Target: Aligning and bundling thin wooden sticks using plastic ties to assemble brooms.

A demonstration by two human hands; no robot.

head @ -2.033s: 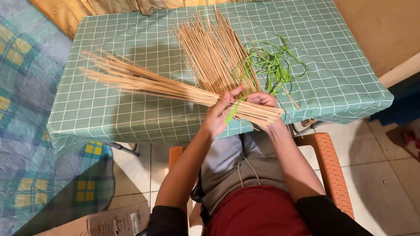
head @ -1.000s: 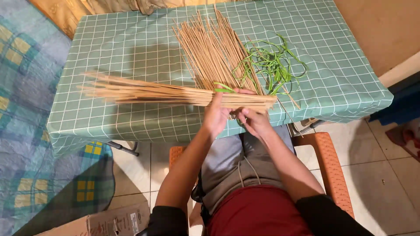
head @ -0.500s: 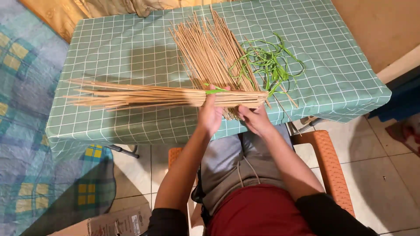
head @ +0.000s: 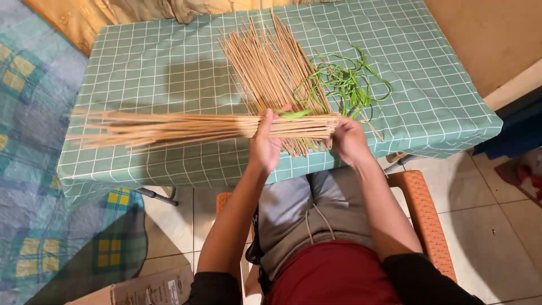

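A bundle (head: 186, 129) of thin, straight, pale-tan sticks lies crosswise over the near edge of the table (head: 141, 68), its loose tips fanning out to the left. The left hand (head: 265, 144) has its grip clenched around the bundle near its right end, thumb on top. The right hand (head: 349, 140) touches the bundle's cut end with curled fingers; whether its grip is closed on the sticks cannot be told. A flat green strip (head: 294, 113) pokes out on top of the bundle between the two hands.

Behind the hands, a second loose heap of sticks (head: 271, 62) spreads like a fan across the table; they are too many to count. Just right of it lies one tangle of green strips (head: 344, 85), thin, flat and curling. The table wears a smooth sage-green cloth with a white grid. The person sits on an orange woven chair (head: 420, 209) over pale floor tiles; a blue-and-yellow checked blanket (head: 28, 186) lies to the left.
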